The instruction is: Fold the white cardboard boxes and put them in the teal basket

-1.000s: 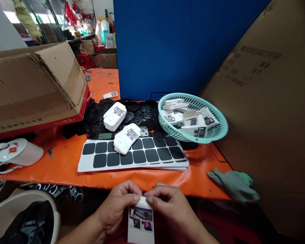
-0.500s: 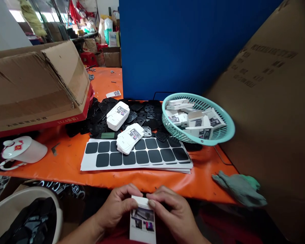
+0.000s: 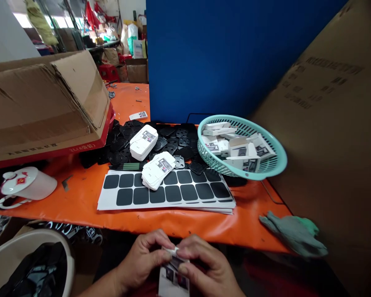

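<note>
Both my hands are low in the view, below the front edge of the orange table (image 3: 80, 194). My left hand (image 3: 142, 260) and my right hand (image 3: 204, 268) together pinch the top flap of a small white printed box (image 3: 173, 278), fingers folded over its upper end. On the table ahead lie sheets of black square pads (image 3: 173, 192), with two stacks of flat white box blanks, one (image 3: 157, 170) on the sheets and the other (image 3: 144, 142) on a heap of black plastic parts (image 3: 173, 140).
A teal basket (image 3: 266, 171) with folded white boxes stands at the right. A grey glove (image 3: 293, 233) lies at the table's right corner. An open cardboard carton (image 3: 43, 103) and a white lidded cup (image 3: 24, 187) sit at the left. A white bucket (image 3: 24, 264) is below.
My hands and the box have dropped slightly lower. My right fingers now cover more of the box's printed face, and the top flap is pressed down and folded.
</note>
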Demonstrator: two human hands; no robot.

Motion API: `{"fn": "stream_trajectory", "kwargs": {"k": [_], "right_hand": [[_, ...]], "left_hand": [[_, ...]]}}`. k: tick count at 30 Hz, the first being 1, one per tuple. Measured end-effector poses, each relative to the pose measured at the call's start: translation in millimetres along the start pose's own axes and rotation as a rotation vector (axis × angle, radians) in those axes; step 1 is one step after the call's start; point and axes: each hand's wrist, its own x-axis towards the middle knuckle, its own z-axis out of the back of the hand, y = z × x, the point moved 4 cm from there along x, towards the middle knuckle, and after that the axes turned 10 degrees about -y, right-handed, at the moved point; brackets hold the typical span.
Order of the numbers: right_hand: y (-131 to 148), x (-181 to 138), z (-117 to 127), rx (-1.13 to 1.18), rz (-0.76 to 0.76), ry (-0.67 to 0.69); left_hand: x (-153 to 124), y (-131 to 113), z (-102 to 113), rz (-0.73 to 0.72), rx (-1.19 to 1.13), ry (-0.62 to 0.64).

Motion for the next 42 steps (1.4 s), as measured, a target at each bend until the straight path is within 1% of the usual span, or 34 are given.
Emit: {"fn": "stream_trajectory", "kwargs": {"k": [2,4,5,6,7,8,10,11,12,13,14,16,17,19,22,24,25,27,30,33,36,38,42], "right_hand": [[-13,0,1,0.075,-0.168,-0.057],[-16,11,10,0.102,-0.320,-0.148],[-12,21,18,0.103,-0.363,-0.214],[-4,34,30,0.106,-0.370,-0.297],[6,49,42,0.125,-0.364,-0.374],[17,64,56,0.227,-0.320,-0.522],[35,88,79,0.423,-0.217,-0.697],[39,95,86,0.493,-0.202,-0.759],[40,99,89,0.532,-0.207,-0.786],[37,99,88,0.544,-0.231,-0.784],[31,97,84,0.531,-0.266,-0.752],[18,89,69,0.435,-0.305,-0.637],[13,84,60,0.357,-0.302,-0.575],[7,78,45,0.178,-0.249,-0.489],[11,82,31,-0.041,-0.087,-0.412],[15,91,27,-0.113,-0.018,-0.382],[15,96,25,-0.120,-0.015,-0.377],[11,104,22,-0.063,-0.074,-0.390],[0,110,18,0.058,-0.184,-0.428],[-7,111,15,0.059,-0.183,-0.482],[-12,110,16,0.102,-0.173,-0.521],[-12,108,18,0.129,-0.166,-0.530],[-9,103,19,0.083,-0.151,-0.499]], "left_hand": [[3,-9,-2,-0.080,0.129,0.043],[13,-27,-6,-0.200,0.368,0.094],[21,-40,-7,-0.284,0.516,0.076],[31,-54,-6,-0.383,0.672,0.025],[43,-69,-2,-0.489,0.814,-0.081],[57,-83,2,-0.600,0.951,-0.215],[85,-105,9,-0.774,1.231,-0.429],[99,-111,12,-0.824,1.352,-0.504],[111,-115,15,-0.840,1.463,-0.549],[122,-117,17,-0.841,1.559,-0.569],[129,-118,18,-0.839,1.638,-0.566],[133,-118,16,-0.880,1.742,-0.546],[130,-118,13,-0.937,1.768,-0.540],[116,-118,5,-1.100,1.782,-0.534],[90,-111,-9,-1.360,1.733,-0.459],[76,-101,-15,-1.464,1.697,-0.388],[71,-96,-17,-1.494,1.690,-0.361],[66,-87,-16,-1.519,1.703,-0.335],[69,-78,-11,-1.535,1.746,-0.329],[75,-75,-8,-1.529,1.785,-0.337],[80,-75,-9,-1.511,1.800,-0.372],[82,-76,-11,-1.504,1.809,-0.394],[85,-78,-15,-1.481,1.814,-0.408]]}}
